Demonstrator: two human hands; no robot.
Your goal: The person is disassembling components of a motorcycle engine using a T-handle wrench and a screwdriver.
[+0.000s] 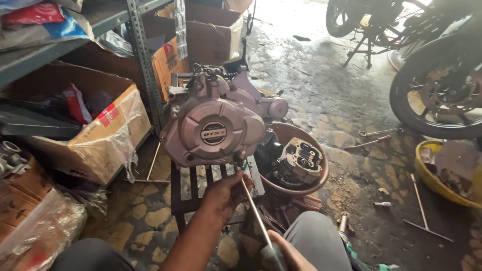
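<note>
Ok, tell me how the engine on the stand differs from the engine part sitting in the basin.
The engine stands upright on the dark slatted stand, and the left hand guides a long tool to its lower edge; the cylinder head lies untouched in the round brown basin. The engine is far larger, with a smooth round side cover; the cylinder head is small, open and grimy. Both are metal.
</note>
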